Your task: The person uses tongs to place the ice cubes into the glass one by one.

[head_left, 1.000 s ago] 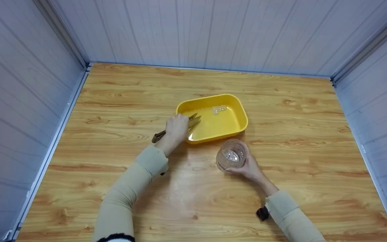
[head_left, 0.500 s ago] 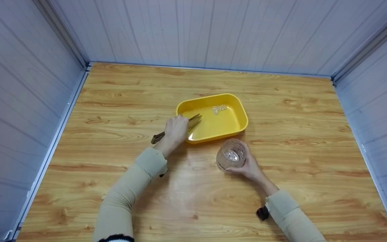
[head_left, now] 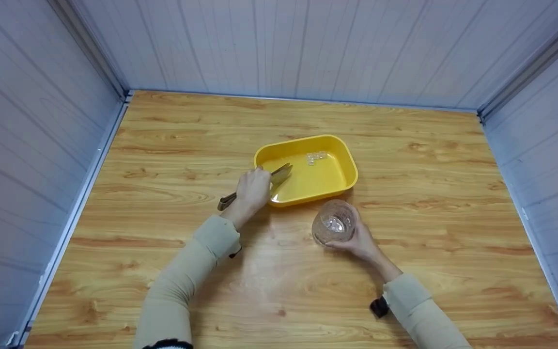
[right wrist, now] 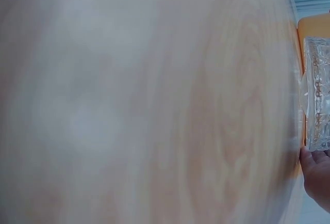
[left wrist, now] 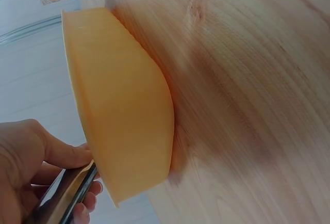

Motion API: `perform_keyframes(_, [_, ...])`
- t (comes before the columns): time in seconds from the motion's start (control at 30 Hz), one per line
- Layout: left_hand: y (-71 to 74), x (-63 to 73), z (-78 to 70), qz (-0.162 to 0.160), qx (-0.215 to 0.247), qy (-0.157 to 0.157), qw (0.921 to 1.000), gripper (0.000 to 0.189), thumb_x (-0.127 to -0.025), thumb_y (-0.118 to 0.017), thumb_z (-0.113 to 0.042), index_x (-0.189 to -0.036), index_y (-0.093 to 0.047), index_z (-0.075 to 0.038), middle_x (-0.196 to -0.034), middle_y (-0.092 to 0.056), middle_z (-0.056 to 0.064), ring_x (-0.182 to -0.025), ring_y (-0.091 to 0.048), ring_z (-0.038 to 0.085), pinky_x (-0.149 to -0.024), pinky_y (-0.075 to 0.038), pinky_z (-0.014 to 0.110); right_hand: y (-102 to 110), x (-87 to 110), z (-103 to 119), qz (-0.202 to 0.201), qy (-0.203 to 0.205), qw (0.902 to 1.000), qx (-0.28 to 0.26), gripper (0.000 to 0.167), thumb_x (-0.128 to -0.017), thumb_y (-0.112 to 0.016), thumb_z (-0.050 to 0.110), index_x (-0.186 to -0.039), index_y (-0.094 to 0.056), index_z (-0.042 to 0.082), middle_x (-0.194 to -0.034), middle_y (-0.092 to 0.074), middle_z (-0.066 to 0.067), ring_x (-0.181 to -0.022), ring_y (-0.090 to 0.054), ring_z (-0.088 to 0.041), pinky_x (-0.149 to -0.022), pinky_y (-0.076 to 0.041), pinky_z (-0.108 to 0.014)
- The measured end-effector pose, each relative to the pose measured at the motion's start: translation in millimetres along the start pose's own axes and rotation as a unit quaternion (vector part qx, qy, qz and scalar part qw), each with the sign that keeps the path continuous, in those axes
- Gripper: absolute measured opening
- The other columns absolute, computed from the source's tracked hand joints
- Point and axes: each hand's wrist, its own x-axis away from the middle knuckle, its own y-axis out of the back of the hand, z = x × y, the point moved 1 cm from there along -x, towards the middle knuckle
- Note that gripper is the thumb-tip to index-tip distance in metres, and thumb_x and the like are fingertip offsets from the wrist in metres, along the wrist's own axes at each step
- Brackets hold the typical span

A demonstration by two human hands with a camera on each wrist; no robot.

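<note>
My left hand (head_left: 254, 188) grips a pair of metal tongs (head_left: 227, 200) over the left end of a yellow basin (head_left: 303, 198). The tongs' tips reach down inside it, close together; I cannot tell if anything is between them. In the left wrist view, thumb and fingers wrap the tongs (left wrist: 61, 195) beside the basin's rim, and the basin wall hides the tips. Several small clear cubes (head_left: 312, 159) lie at the basin's far side. My right hand (head_left: 360, 242) holds a patterned clear glass (head_left: 325, 220) from its right side, with clear pieces (head_left: 334, 224) at the bottom.
The wood-grain tabletop (head_left: 443, 203) surrounds the basin and glass. Pale panels stand on three sides: a back wall (head_left: 279, 48), a left wall (head_left: 32, 121) and a right wall (head_left: 545, 145). The glass stands just in front of the basin's near right corner.
The tongs' tips, spread apart a second ago, have drawn together inside the basin. My left hand has shifted very slightly. My right hand and the glass stay where they were.
</note>
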Motion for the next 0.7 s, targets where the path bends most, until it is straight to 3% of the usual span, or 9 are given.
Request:
perform_keyframes(0.43, [10.4, 10.0, -6.2, -0.028, 0.015, 0.005, 0.9995, 0.010, -0.075, -0.060, -0.008, -0.078, -0.066, 0.000, -0.077, -0.057, 0.011, -0.065, -0.058, 0.027, -0.054, -0.048, 0.038, -0.1, 0.8, -0.5, -0.004, -0.024, 0.9997, 0.008, 0.103, -0.054, -0.083, 0.006, -0.136, -0.020, -0.001, -0.131, -0.036, -0.023, -0.121, -0.034, -0.032, -0.101, -0.022, -0.042])
perform_keyframes(0.7, [15.5, 21.1, -14.9, -0.057, 0.053, 0.001, 0.9969, 0.011, -0.075, -0.063, -0.011, -0.073, -0.066, -0.001, -0.074, -0.054, 0.009, -0.060, -0.057, 0.027, -0.049, -0.047, 0.038, -0.2, 0.9, -0.2, -0.004, -0.004, 1.0000, -0.002, 0.099, -0.055, -0.082, 0.003, -0.134, -0.023, -0.003, -0.129, -0.037, -0.025, -0.119, -0.035, -0.035, -0.100, -0.024, -0.043])
